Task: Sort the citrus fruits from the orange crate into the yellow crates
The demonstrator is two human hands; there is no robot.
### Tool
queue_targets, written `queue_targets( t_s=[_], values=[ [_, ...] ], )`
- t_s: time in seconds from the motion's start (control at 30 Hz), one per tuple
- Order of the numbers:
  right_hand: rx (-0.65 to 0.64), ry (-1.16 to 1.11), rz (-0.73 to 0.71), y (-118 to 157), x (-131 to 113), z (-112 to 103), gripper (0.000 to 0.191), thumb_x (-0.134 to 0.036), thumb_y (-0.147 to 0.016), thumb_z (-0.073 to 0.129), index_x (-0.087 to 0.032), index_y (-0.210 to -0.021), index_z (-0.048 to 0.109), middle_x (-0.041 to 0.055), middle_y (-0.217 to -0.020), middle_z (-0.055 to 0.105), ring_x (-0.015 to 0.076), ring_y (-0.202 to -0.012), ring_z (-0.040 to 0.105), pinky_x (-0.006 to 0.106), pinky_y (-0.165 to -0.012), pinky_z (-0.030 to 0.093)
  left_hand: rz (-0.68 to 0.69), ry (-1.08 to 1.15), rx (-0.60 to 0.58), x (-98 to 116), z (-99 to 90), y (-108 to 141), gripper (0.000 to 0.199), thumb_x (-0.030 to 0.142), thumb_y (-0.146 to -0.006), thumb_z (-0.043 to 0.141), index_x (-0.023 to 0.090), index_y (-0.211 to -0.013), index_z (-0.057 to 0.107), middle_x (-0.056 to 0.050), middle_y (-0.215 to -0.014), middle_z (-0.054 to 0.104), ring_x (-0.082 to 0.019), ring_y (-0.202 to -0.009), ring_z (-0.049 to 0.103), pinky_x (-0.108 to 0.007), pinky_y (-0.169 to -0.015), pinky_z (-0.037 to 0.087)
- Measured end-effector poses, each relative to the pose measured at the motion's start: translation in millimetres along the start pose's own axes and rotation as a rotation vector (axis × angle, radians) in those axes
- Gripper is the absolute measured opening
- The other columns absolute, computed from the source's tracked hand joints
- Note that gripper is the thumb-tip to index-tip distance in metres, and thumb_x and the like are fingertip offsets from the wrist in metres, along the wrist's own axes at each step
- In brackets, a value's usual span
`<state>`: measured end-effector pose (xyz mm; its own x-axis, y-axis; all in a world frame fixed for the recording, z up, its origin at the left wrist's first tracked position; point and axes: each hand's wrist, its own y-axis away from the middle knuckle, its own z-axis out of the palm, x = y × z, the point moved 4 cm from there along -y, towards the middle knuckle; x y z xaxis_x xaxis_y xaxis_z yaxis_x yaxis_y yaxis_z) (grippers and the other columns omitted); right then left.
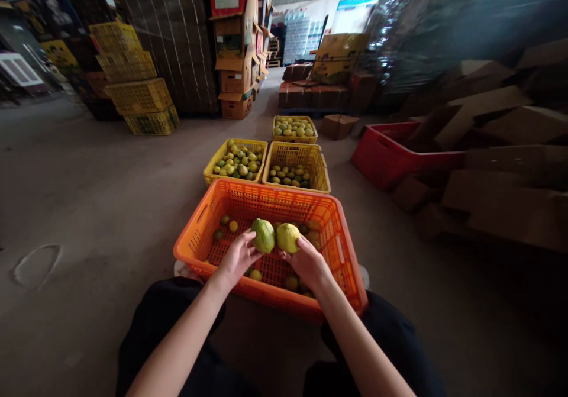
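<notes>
Above the orange crate (270,296), my left hand (239,254) has its fingers closed round a green, lemon-like fruit (263,235). Beside it, my right hand (307,260) grips a yellow-green, lemon-like fruit (288,238). The two fruits are side by side, very close together. Inside the crate lie several more fruits, among them a small yellow one (233,226) at the left. My hands and the held fruits hide part of the crate's floor.
Past the orange crate stand a left yellow crate (208,175), a right yellow crate (323,175) and a farther crate (295,139), all holding fruit. A red bin (377,160) and cardboard pieces (506,202) are at the right. Stacked yellow crates (137,92) stand back left.
</notes>
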<state>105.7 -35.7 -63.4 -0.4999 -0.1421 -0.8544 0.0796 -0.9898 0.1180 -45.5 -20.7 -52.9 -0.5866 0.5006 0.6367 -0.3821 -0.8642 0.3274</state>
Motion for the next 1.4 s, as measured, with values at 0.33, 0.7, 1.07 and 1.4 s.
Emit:
queue_targets(
  t_s=[0.33, 0.7, 1.07, 1.4],
  values=[
    [0.085, 0.008, -0.045, -3.6, 1.5, -3.8, 0.047, -0.027, -0.052, 0.076, -0.025, -0.093, 0.054, -0.0005, -0.085, 0.061, 0.0181, -0.077, 0.059, 0.034, -0.073, 0.048, 0.02, 0.008, 0.034, 5.8, -1.3, 2.7, 0.025, 0.025, -0.07, 0.06, 0.017, -0.093, 0.059, -0.005, -0.095, 0.063, -0.016, -0.086, 0.058, -0.026, -0.074, 0.047],
    [0.008, 0.273, -0.143, 3.0, -19.7, -5.8, 0.06, -0.023, -0.055, 0.075, -0.027, -0.109, 0.051, 0.0024, -0.105, 0.058, 0.0207, -0.096, 0.056, 0.034, -0.081, 0.046, 0.163, -0.282, -0.035, 10.2, 2.0, 2.1, 0.035, 0.027, -0.067, 0.066, 0.019, -0.101, 0.062, -0.006, -0.104, 0.062, -0.019, -0.096, 0.057, -0.027, -0.078, 0.045],
    [0.069, 0.406, -0.242, 7.1, -31.8, -11.4, 0.05, -0.03, -0.055, 0.074, -0.027, -0.099, 0.049, 0.0024, -0.099, 0.06, 0.0208, -0.094, 0.057, 0.034, -0.078, 0.048, 0.307, -0.535, -0.063, 14.3, 12.8, 8.2, 0.055, 0.015, -0.053, 0.078, 0.019, -0.105, 0.062, -0.008, -0.099, 0.062, -0.018, -0.088, 0.06, -0.029, -0.083, 0.045],
    [0.091, 0.431, -0.207, 9.0, -32.5, -12.8, 0.044, -0.03, -0.058, 0.073, -0.025, -0.098, 0.053, 0.0011, -0.096, 0.06, 0.0196, -0.092, 0.057, 0.031, -0.077, 0.047, 0.23, -0.522, -0.053, 11.8, 7.3, 4.6, 0.041, 0.032, -0.063, 0.073, 0.02, -0.101, 0.063, -0.008, -0.107, 0.061, -0.019, -0.089, 0.061, -0.029, -0.077, 0.049]
  ],
)
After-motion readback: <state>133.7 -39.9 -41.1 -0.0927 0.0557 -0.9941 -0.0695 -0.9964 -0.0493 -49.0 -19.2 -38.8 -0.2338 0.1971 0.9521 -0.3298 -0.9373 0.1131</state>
